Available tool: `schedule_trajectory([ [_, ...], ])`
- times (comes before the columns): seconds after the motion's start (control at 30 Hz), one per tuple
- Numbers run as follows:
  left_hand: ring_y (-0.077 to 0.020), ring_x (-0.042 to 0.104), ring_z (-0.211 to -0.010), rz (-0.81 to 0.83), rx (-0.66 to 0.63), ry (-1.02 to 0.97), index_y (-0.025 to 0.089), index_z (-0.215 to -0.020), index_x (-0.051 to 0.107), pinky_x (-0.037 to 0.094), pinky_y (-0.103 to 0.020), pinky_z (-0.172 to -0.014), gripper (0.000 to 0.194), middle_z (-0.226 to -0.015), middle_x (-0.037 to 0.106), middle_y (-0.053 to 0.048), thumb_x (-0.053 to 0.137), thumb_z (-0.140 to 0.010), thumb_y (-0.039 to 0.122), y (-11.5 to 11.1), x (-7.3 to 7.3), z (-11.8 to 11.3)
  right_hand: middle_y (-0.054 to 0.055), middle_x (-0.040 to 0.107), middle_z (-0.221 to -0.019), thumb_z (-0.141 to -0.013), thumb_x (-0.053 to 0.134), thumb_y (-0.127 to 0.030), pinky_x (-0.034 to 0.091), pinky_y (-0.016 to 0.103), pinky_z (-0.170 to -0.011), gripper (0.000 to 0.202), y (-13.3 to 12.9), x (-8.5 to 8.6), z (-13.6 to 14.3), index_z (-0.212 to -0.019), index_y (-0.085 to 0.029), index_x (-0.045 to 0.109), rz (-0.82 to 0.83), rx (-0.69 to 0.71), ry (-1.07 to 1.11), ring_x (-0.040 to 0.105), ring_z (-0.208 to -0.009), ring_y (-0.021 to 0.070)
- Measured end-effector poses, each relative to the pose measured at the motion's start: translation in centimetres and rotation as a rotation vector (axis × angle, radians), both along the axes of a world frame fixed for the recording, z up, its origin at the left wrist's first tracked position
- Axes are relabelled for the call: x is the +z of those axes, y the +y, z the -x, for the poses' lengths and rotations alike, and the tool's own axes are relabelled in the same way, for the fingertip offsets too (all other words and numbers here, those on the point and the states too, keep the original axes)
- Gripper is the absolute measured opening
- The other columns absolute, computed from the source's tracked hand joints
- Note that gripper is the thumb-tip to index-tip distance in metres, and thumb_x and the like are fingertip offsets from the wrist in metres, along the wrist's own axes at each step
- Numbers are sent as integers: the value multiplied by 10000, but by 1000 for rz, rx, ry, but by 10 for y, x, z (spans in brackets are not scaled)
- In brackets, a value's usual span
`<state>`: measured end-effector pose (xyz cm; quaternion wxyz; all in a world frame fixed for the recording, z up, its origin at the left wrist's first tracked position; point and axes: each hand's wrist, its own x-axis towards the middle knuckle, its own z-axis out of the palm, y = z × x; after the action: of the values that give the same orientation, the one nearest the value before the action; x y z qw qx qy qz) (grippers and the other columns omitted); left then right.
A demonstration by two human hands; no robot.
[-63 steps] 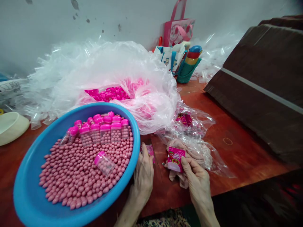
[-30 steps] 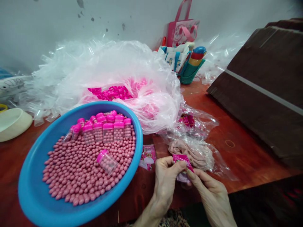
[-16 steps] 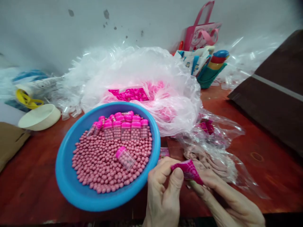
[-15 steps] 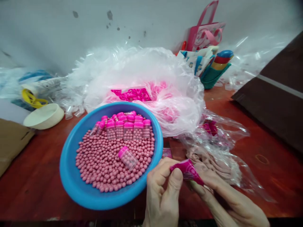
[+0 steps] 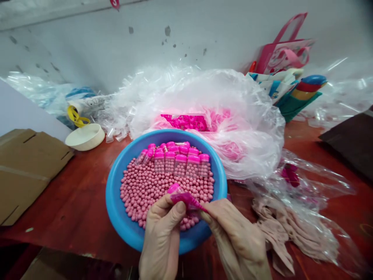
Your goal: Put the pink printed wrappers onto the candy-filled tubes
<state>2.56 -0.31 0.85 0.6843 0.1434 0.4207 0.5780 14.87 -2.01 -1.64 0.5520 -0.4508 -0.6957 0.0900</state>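
Observation:
A small magenta packet (image 5: 188,201) is pinched between my two hands over the front of a blue basin (image 5: 112,194). My left hand (image 5: 164,229) grips its left end between thumb and fingers, and my right hand (image 5: 236,233) closes on its right end. Pink beads (image 5: 142,182) fill the basin. Several clear vials with pink caps (image 5: 192,165) stand or lean in a cluster at the back of the beads. Just behind the packet shows the pink cap (image 5: 174,188) of another vial; its body is mostly hidden.
A large translucent bag (image 5: 250,144) with pink pieces sits behind the basin. Left are a white bowl (image 5: 85,137), yellow scissors-like handles (image 5: 76,116) and a cardboard box (image 5: 26,171). Right are a beige cloth (image 5: 288,225), clear plastic and a dark box (image 5: 352,140). Small bags (image 5: 287,54) stand behind.
The view has shifted, so the basin appears further right. Both hands, holding the packet, have moved left from beside the basin to over its front part.

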Motion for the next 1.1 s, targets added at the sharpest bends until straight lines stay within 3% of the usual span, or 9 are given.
schedule_trajectory([
  [0.13,-123,655,-657,-102,13,200,203,-903,727,535,-200,-621,293,-780,747,-25,812,-623,213,1,-4,10,48,706,-828,-867,518,-41,541,301,-697,384,3,-2,-1,-1213,-208,535,-8,63,-133,667,-765,178],
  [0.3,-92,638,-633,-265,131,485,198,-747,702,504,-133,-596,142,-684,701,29,773,-642,134,4,-4,19,80,704,-887,-899,475,-56,536,328,-742,365,5,-2,0,-1240,-182,501,35,124,-200,661,-842,194],
  [0.37,-88,624,-621,-309,128,585,207,-717,695,498,-128,-594,132,-666,678,46,755,-649,111,5,-4,23,72,690,-836,-893,469,-48,537,316,-719,340,8,-1,2,-1210,-160,521,51,146,-200,652,-787,184],
  [0.53,-105,598,-626,-428,-184,765,205,-675,739,482,-143,-612,43,-641,674,31,740,-685,163,7,-3,36,34,649,-674,-914,437,-110,506,254,-530,203,16,6,10,-962,-155,629,132,161,-141,589,-596,155],
  [0.63,-94,618,-646,-324,-165,617,239,-720,769,487,-132,-625,54,-666,711,40,725,-730,210,7,-6,38,13,658,-643,-935,450,-179,488,215,-507,222,19,11,11,-848,-164,653,207,179,-91,595,-554,129],
  [0.8,-104,641,-564,-94,10,271,204,-678,774,536,-176,-590,95,-604,726,14,823,-609,247,7,-9,36,16,676,-653,-948,461,-243,480,194,-531,273,24,18,10,-801,-137,666,329,123,5,630,-574,117],
  [0.9,-105,619,-511,-74,73,236,193,-671,771,534,-191,-527,127,-580,713,8,840,-577,243,8,-8,36,15,690,-703,-895,556,-315,485,204,-547,209,25,21,15,-864,-140,668,391,118,87,643,-609,129],
  [1.0,-97,590,-457,-71,88,233,175,-679,769,510,-182,-459,159,-557,698,6,850,-559,241,7,-9,37,-10,657,-638,-833,644,-293,466,200,-524,171,24,22,23,-732,-156,657,432,172,123,616,-574,120],
  [1.1,-96,584,-427,-43,118,211,156,-669,754,460,-155,-371,174,-549,691,5,849,-562,255,9,-9,38,-17,630,-604,-913,533,-269,455,196,-516,266,27,19,26,-695,-159,639,417,185,83,588,-548,106],
])
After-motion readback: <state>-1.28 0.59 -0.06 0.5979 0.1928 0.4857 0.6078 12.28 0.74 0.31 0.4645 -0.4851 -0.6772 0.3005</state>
